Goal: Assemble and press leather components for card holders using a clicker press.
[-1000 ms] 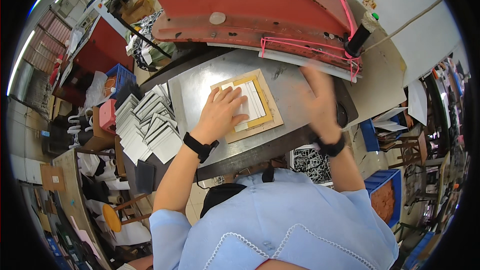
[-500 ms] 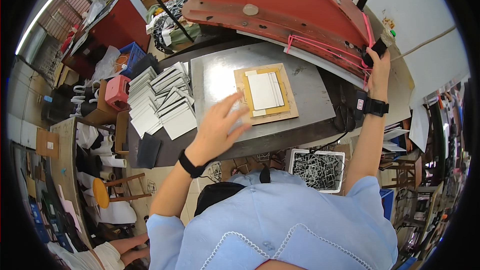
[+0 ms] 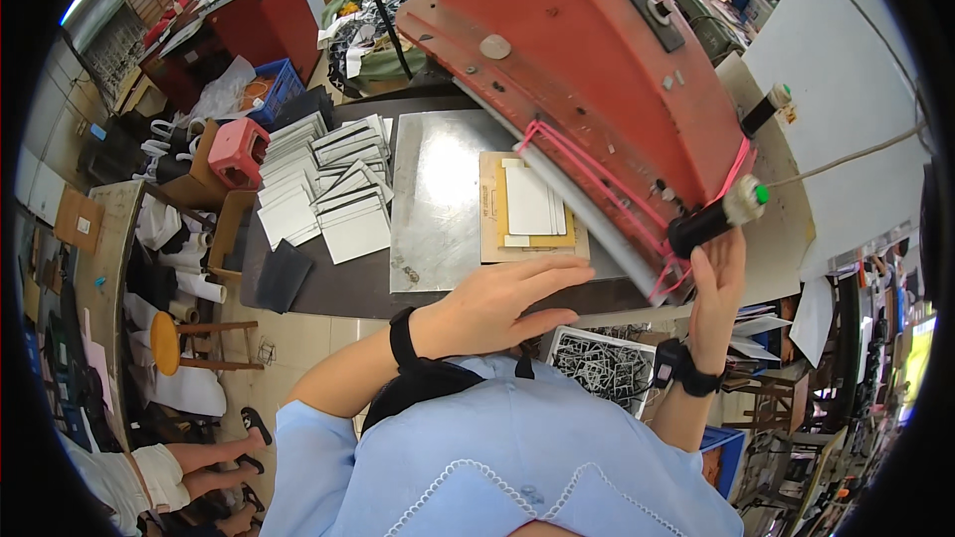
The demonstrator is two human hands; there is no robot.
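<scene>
On the metal plate [image 3: 423,229] lies a wooden board [image 3: 490,209] with a yellow border and a white rectangular card [image 3: 529,201] set on it. My left hand [image 3: 507,303] is empty, its fingers stretched out beside the board's near edge. At the right, my right hand [image 3: 718,283] is at a black handle [image 3: 698,231] with a green button, fingers partly hidden behind it and thumb below. The handle is fixed to the red swing arm [image 3: 557,60] of a press, which covers the board's right edge. Pink cord [image 3: 597,174] is strung along the arm.
Stacks of white cards [image 3: 323,184] lie left of the plate, near a dark piece [image 3: 284,275]. Below the table edge stands a white bin [image 3: 602,368] of small frames. Further left are a pink stool [image 3: 239,154] and a round wooden stool [image 3: 167,343]. Another person's legs [image 3: 199,467] show lower left.
The red arm has swung left and nearer to me, over the board's right side, with my right hand at its handle. My left hand has drawn back from the board's left side.
</scene>
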